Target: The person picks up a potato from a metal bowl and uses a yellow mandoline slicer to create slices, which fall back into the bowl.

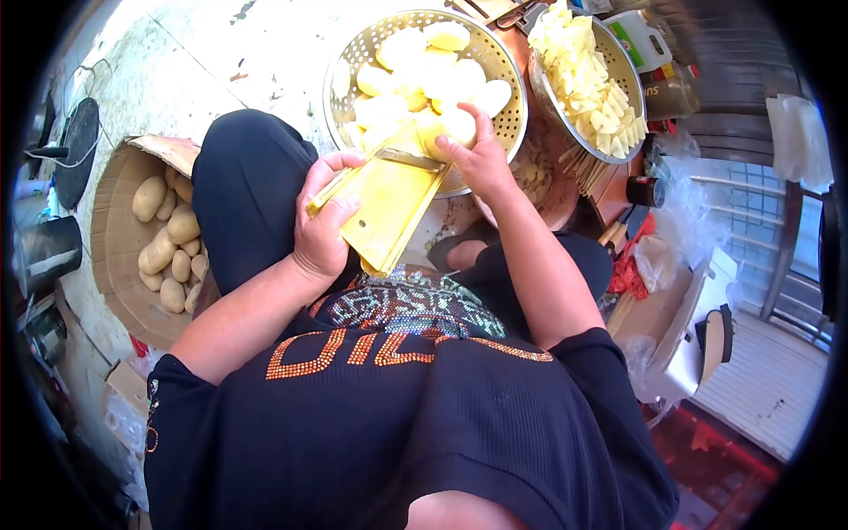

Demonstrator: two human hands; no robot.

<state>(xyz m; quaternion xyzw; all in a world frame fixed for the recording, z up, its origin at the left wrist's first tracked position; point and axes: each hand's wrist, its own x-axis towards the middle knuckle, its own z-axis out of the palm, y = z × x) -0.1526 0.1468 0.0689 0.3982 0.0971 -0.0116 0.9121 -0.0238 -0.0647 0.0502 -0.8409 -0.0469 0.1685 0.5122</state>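
Note:
A yellow slicer point(389, 205) with a metal blade is tilted over the near rim of a perforated metal colander point(343, 55). My left hand point(325, 215) is wrapped round the slicer's left edge. Between the fingers and thumb of my right hand point(480, 157) is a peeled potato point(448, 130), at the blade's upper right end. Several more peeled potatoes point(424, 66) fill the colander behind the slicer. The underside of the slicer is hidden.
Potato slices point(587, 84) are heaped in a second metal colander point(638, 97) at the upper right. Unpeeled potatoes point(168, 247) lie in a cardboard box point(119, 252) on the left. A dark jar point(645, 191) and a white box point(685, 340) are at the right.

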